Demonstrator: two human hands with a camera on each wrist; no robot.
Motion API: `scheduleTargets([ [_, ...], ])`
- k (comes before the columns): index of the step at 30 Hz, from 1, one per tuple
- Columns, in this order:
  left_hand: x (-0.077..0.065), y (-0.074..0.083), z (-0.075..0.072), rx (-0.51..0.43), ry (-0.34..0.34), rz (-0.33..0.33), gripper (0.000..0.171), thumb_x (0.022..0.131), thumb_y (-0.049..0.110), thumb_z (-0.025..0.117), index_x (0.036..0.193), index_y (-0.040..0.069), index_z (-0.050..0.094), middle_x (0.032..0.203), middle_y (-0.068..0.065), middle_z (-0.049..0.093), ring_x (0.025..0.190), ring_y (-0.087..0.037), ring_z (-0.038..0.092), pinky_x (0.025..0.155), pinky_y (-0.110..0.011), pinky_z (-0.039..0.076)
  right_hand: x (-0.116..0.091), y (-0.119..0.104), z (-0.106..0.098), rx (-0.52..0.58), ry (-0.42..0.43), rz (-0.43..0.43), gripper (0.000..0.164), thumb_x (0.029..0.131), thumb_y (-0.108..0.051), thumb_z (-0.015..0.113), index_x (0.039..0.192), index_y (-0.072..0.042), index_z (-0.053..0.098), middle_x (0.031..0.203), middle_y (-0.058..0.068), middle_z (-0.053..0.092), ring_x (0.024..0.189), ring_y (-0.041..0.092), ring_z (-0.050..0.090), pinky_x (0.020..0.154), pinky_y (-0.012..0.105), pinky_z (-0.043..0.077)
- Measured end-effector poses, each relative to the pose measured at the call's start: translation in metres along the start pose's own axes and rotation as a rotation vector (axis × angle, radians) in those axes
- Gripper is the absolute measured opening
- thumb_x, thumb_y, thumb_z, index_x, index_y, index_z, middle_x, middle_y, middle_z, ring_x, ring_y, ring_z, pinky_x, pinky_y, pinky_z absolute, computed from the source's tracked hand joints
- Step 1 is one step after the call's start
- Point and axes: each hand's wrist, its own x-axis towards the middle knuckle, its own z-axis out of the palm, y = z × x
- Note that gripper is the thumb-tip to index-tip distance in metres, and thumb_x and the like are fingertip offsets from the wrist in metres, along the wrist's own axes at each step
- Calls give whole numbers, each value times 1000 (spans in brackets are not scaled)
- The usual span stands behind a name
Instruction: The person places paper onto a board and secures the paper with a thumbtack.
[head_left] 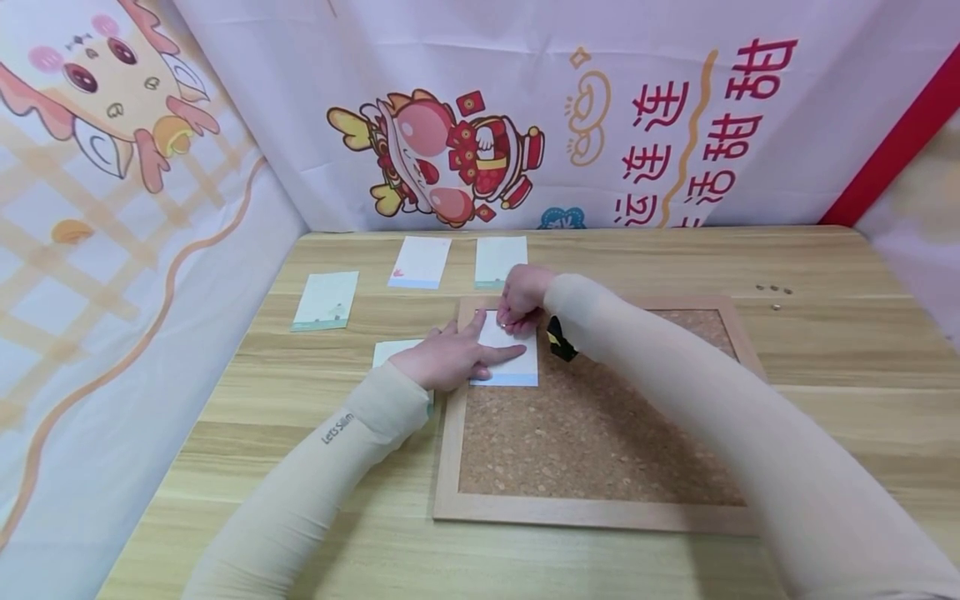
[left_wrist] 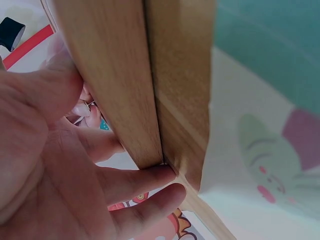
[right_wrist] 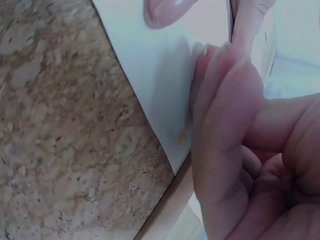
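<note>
A white note sheet (head_left: 517,367) with a blue bottom strip lies at the upper left corner of the wood-framed cork board (head_left: 570,442). My left hand (head_left: 448,360) rests over the frame's left side, its fingers spread and fairly straight, touching the sheet. Above the sheet's upper part, my right hand (head_left: 522,300) pinches a small metal thumbtack (head_left: 503,325) between thumb and fingers. In the right wrist view the bunched fingertips (right_wrist: 227,95) sit close to the paper and hide the tack's point.
Several more thumbtacks (head_left: 774,290) lie at the table's far right. Loose note sheets lie beyond and left of the board: a green-edged one (head_left: 326,300), a blue-edged one (head_left: 420,262) and another (head_left: 501,257). One more sheet (head_left: 390,352) is partly under my left hand.
</note>
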Motion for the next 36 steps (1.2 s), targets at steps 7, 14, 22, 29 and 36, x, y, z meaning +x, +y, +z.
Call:
scheduleTargets([
  [7,-2,2,0,-23,11,-3,55,102,32,50,152,49,31,161,-28,-4,138,-62,11,108,-68,20,7,-3,4,-81,45,49,15,97,-11,64,89,-3,74,79,9,71,58,12,64,62,22,54],
  [14,-3,3,2,-44,13,-12,55,103,31,49,151,50,31,162,-25,-4,139,-61,8,108,-68,18,13,-4,5,-83,36,89,12,96,-8,66,90,-3,75,84,11,72,56,12,64,62,23,54],
  [22,-2,3,2,-32,26,-6,55,103,32,49,151,50,31,162,-25,-4,140,-60,9,108,-69,18,18,-5,1,-78,11,93,8,93,-6,69,92,-1,74,85,11,74,60,15,68,65,25,56],
  [29,-1,4,1,-24,26,-7,55,103,32,49,151,50,30,162,-25,-4,139,-59,9,107,-69,20,22,-7,0,-82,23,128,7,93,-6,69,93,-1,73,87,11,74,62,16,69,66,25,56],
  [36,-3,4,2,-50,31,-10,57,102,30,51,151,51,29,163,-23,-4,141,-57,11,108,-68,18,15,-14,5,-97,50,146,5,92,-6,69,93,-2,72,89,12,72,66,18,70,68,26,56],
])
